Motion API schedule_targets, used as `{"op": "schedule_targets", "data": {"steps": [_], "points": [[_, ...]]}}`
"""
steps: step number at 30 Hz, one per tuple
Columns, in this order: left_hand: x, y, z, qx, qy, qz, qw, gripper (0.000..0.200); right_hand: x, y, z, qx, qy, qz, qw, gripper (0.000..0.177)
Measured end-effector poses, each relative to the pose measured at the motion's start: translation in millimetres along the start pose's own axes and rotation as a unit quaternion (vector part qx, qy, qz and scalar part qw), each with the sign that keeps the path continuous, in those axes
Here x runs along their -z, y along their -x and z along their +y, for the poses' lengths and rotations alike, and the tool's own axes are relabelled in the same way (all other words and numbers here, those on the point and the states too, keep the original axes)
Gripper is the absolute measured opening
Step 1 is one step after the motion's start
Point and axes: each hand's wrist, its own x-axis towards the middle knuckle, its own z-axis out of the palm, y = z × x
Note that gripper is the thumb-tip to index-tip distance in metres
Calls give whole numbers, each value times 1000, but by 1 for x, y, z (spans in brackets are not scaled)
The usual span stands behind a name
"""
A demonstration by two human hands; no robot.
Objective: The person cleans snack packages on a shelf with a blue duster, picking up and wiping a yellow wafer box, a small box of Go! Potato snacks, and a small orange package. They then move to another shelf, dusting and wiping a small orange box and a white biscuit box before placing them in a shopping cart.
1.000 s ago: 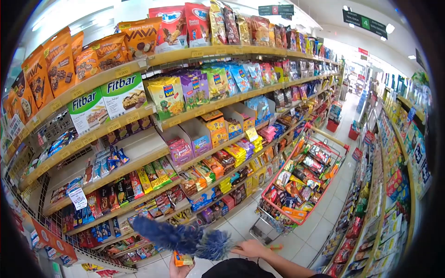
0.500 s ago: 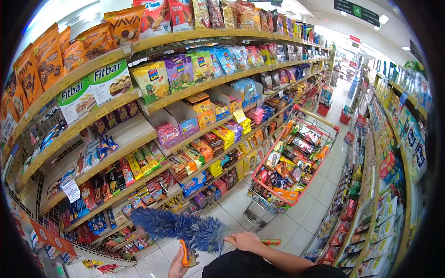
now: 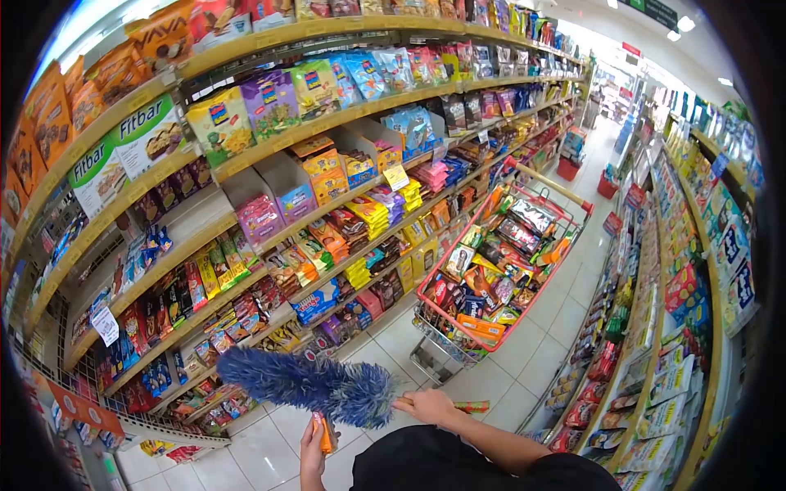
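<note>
The right hand (image 3: 426, 405) is closed around the handle of one blue feather duster (image 3: 303, 385), whose head extends leftward, low in front of the snack shelves (image 3: 327, 124). The left hand (image 3: 312, 448), directly beneath the duster, grips one orange packet (image 3: 324, 431) with curled fingers. One loaded red shopping cart (image 3: 450, 326) stands in the aisle, well apart.

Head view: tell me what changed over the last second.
The camera tipped down and the shelves slid up and left in frame. The left hand turned the orange packet from face-on to edge-on. The right hand kept its grip on the blue duster. The red cart stayed parked by the shelves. Nothing was picked up or let go.
</note>
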Motion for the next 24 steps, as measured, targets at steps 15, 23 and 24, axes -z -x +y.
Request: {"op": "schedule_targets", "data": {"steps": [15, 23, 24], "points": [[-141, -34, -8, 103, -25, 14, 994, 44, 64, -1, 119, 2, -125, -18, 992, 55], [-183, -2, -15, 24, 9, 65, 998, 41, 79, -13, 130, 53, -153, -19, 987, 56], [-179, 2, -16, 32, 12, 66, 997, 41, 78, -14, 131, 56, -162, -17, 985, 57]]}}
